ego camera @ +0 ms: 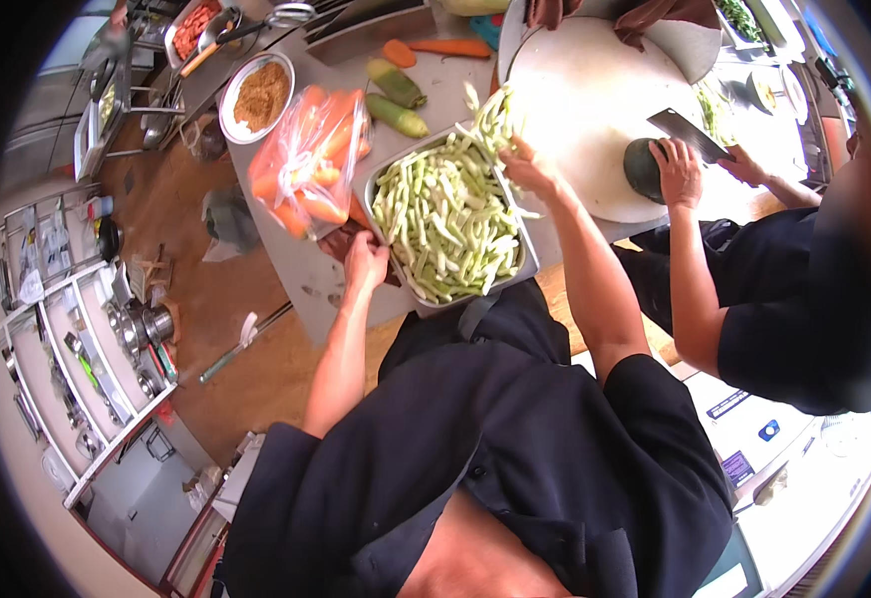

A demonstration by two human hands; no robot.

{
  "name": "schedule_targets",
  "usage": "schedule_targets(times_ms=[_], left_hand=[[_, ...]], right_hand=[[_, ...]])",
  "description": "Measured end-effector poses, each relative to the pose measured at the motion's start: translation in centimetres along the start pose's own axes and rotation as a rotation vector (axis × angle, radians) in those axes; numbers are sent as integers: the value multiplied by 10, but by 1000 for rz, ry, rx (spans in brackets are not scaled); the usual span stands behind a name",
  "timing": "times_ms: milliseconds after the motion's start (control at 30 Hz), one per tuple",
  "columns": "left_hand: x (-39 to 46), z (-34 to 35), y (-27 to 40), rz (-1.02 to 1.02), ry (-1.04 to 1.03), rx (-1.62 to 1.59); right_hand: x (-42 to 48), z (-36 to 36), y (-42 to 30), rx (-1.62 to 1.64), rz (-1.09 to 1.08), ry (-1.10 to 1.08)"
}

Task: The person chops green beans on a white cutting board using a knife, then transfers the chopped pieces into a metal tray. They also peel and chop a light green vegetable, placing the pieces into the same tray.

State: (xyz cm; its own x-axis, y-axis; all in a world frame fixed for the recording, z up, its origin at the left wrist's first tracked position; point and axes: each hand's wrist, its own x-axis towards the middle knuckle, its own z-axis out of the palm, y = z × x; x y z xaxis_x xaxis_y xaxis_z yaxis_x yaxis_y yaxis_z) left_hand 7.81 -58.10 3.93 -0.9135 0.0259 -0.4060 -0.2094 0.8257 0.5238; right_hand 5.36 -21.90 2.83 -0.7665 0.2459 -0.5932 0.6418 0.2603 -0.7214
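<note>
A rectangular metal tray (531,263) heaped with cut green beans (447,217) stands at the table's near edge before me. At its upper right corner my right hand (529,166) is against a bunch of cut beans (497,116); whether its fingers grip them is hard to tell. My left hand (366,263) is at the tray's left side, its fingers closed on a dark reddish-brown cloth (338,241). Above this hand lies a clear plastic bag of carrots (312,161), knotted shut.
A co-worker at the right holds a cleaver (688,134) beside a dark green melon or squash (645,170) on a large round cutting board (585,97). A bowl of brown powder (261,96), corn cobs (397,116) and a carrot (450,48) are on the table (286,269).
</note>
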Motion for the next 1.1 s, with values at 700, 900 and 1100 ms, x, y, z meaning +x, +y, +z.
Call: schedule_targets(times_ms=[700,900,1100], left_hand=[[123,51,245,1424,-97,775],[69,-60,223,1237,-97,410],[0,-104,154,1080,-24,130]], right_hand=[[-109,3,71,101,-229,353],[-138,-15,-15,-13,-446,232],[-163,9,-49,-385,-758,165]])
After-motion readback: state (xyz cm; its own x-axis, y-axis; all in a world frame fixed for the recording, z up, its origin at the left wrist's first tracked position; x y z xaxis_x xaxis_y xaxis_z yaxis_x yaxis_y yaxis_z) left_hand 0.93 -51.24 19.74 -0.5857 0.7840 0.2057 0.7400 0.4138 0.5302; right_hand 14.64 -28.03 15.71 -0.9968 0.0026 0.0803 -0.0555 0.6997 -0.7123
